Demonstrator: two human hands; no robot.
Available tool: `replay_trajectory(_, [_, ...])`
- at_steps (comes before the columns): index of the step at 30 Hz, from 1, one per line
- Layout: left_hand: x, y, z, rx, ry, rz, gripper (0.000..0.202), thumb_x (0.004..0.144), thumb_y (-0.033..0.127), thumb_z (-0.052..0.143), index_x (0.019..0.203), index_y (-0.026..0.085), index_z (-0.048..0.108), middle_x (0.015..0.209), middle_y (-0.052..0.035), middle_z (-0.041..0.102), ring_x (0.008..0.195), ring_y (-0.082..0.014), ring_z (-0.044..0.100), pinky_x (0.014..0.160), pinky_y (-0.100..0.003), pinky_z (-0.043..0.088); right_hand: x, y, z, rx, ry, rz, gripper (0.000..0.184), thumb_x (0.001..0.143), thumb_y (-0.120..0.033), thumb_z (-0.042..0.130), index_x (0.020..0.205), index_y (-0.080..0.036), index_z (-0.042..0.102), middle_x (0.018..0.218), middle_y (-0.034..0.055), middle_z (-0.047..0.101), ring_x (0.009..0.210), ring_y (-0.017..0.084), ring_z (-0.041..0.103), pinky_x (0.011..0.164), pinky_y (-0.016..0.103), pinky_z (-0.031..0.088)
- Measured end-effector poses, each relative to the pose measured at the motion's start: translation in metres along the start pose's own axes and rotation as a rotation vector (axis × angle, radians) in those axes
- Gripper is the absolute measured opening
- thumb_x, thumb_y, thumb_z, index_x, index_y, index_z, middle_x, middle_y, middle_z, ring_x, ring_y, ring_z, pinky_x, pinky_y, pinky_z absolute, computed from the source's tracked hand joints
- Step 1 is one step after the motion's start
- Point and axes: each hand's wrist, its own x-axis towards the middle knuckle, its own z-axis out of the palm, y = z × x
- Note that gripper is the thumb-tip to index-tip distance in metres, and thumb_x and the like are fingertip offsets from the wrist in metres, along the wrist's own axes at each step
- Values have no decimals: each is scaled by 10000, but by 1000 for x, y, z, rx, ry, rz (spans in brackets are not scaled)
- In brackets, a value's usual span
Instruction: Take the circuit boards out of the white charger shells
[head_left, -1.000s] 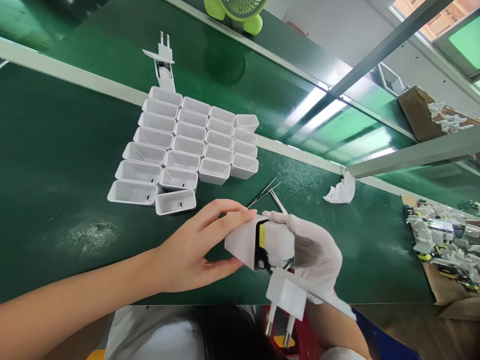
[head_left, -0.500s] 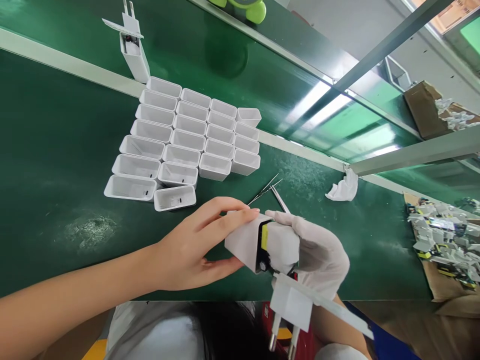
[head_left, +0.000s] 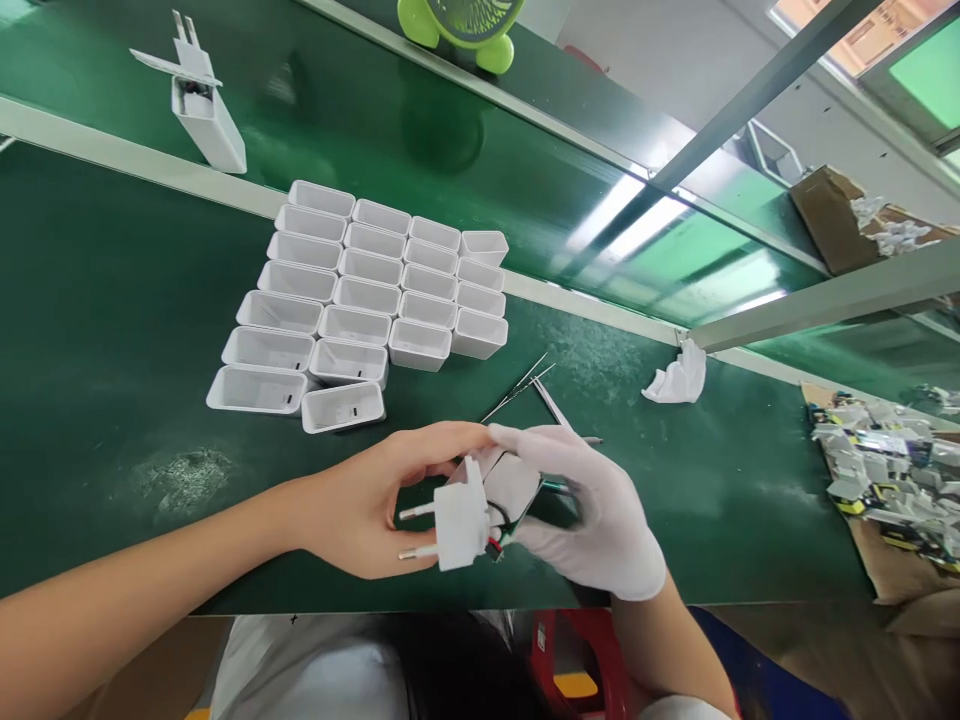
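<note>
A white plug point(head_left: 459, 524) is found at the lower centre of the frame, between the two hands. Its two metal prongs are pointed to the left, dipped slightly, so that its long axis is laid nearly level across the frame. A white block point(head_left: 514, 486) is joined to it on the right, with wires point(head_left: 495, 548) exposed below. The block is gripped by the gloved right hand point(head_left: 592, 505) between thumb and fingers. A white case point(head_left: 486, 460), mostly hidden behind the plug, is held by the curled fingers of the bare left hand point(head_left: 358, 505).

Open white boxes point(head_left: 367, 268) are set out in rows at the upper left of centre, and tweezers point(head_left: 551, 402) are laid near the hands. Another plug point(head_left: 196, 62), seated on its own case, is stood at the upper left, prongs upward. A label point(head_left: 541, 637) is borne by the red stool point(head_left: 611, 660), too small to be read.
</note>
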Motion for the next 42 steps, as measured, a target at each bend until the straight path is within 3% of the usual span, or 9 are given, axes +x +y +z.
replay_trajectory(4, [-5,-1,1,30,-27,-84,859,797,36,572,1552,275,238,1479,-138,497,1311,-282,569,1035,-432,562,1,5,10,-56,-5,101,434,837,-289,794,1221,-233,599,1020,62,695,890,189,682,762,314,591])
replay_trajectory(8, [-6,-2,1,177,198,-39,750,825,183,681,1493,244,345,1494,-146,471,1371,-299,495,1151,-472,448,2,16,27,-146,24,12,417,878,-324,752,1225,-237,538,1008,54,698,847,185,671,727,311,579])
replay_trajectory(11, [-4,-1,0,241,385,-96,460,910,229,647,1347,262,509,1229,-79,657,1144,-212,640,1001,-353,554,3,26,37,-191,-11,-91,310,921,-320,696,1175,-225,547,1020,72,698,902,198,676,785,334,583])
replay_trajectory(15, [-2,1,3,422,438,-82,314,926,182,624,1233,236,599,1106,-51,694,932,-164,663,802,-284,578,4,31,42,-404,-28,-286,168,919,-198,658,1077,-223,607,1079,113,700,919,213,685,738,326,581])
replay_trajectory(20, [-4,4,8,486,552,115,415,865,39,612,1220,254,609,1013,-33,731,965,-190,675,810,-333,584,9,22,44,-342,-6,23,119,888,-161,608,985,-227,592,792,26,680,656,150,632,606,267,554])
replay_trajectory(27, [-5,5,3,555,395,276,404,842,-3,619,1168,237,627,935,-20,760,958,-199,664,789,-342,595,6,32,41,-380,-88,-261,149,957,-189,580,1103,-208,599,1135,113,685,911,195,646,748,326,574])
replay_trajectory(31, [-5,5,7,646,370,347,372,846,4,625,1125,250,635,914,16,769,1047,-208,634,892,-371,562,8,33,38,-258,-107,-221,124,986,-251,549,1095,-211,593,1102,96,693,890,189,649,764,312,566])
replay_trajectory(37, [-6,4,18,721,471,18,433,855,218,722,1246,246,538,1276,-106,563,1223,-275,569,956,-422,549,7,32,39,-237,-55,-176,80,972,-246,530,1045,-247,563,1103,81,710,857,187,656,729,314,562])
replay_trajectory(42, [-8,2,24,642,495,-119,521,809,280,776,1242,234,491,1099,-44,631,941,-192,646,766,-297,576,7,34,41,-159,-23,-151,120,924,-190,545,1031,-244,556,1099,85,712,928,194,694,774,320,586])
